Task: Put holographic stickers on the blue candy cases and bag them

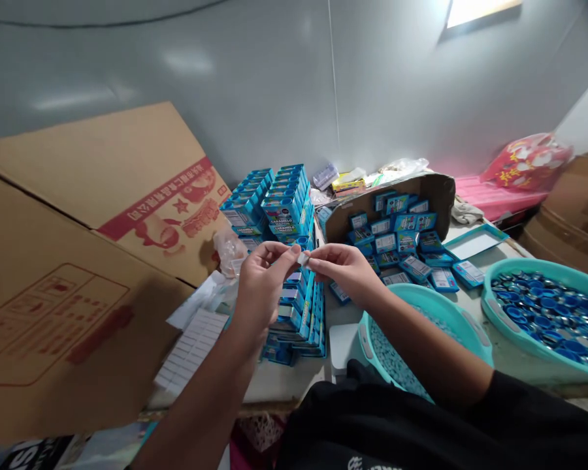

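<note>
My left hand (pixel 264 274) and my right hand (pixel 345 267) meet in front of me, both pinched on one small white sticker (pixel 302 258) held between their fingertips. Just behind and below the hands rise stacks of small blue boxes (pixel 287 202), with more stacks (pixel 298 316) lying under my wrists. A white sheet of labels (pixel 191 349) lies on the table to the left of my left forearm.
A big cardboard carton (pixel 78 261) fills the left side. An open cardboard box of loose blue boxes (pixel 402 232) stands at the right rear. Two teal basins sit on the right: the nearer one (pixel 470 320) under my right forearm, the farther one (pixel 543 307) full of blue caps.
</note>
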{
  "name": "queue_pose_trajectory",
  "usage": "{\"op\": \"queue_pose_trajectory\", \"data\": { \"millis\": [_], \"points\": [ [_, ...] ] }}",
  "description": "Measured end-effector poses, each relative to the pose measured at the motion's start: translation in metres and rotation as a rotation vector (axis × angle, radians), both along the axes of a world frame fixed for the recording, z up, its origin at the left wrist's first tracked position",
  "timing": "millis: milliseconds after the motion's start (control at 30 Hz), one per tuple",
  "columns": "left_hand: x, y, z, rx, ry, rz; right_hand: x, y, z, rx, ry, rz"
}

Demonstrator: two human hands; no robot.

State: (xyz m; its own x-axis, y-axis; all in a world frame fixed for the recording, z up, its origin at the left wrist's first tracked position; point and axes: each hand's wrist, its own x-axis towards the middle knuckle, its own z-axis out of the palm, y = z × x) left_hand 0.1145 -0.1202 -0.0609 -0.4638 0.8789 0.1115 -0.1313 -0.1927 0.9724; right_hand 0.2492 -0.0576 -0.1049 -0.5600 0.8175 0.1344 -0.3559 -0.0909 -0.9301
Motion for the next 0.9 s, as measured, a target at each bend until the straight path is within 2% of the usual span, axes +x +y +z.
{"op": "queue_pose_trajectory", "data": {
  "millis": [167,333,467,633,900],
  "points": [
    [-0.037,0.034,-0.015,-0.099,0.314,0.102,-0.014,0.029,-0.010,0.011,-0.047,-0.103],
    [-0.070,0.066,-0.035,-0.291,0.597,0.086,-0.032,0.058,-0.027,-0.069,-0.077,-0.229],
    [-0.083,0.078,-0.041,-0.355,0.632,0.024,-0.042,0.066,-0.043,-0.120,-0.062,-0.241],
    [-0.089,0.082,-0.041,-0.440,0.630,-0.107,-0.041,0.064,-0.050,-0.156,-0.068,-0.206],
    [-0.090,0.086,-0.053,-0.464,0.604,-0.105,-0.040,0.064,-0.064,-0.158,-0.076,-0.153]
  ]
}}
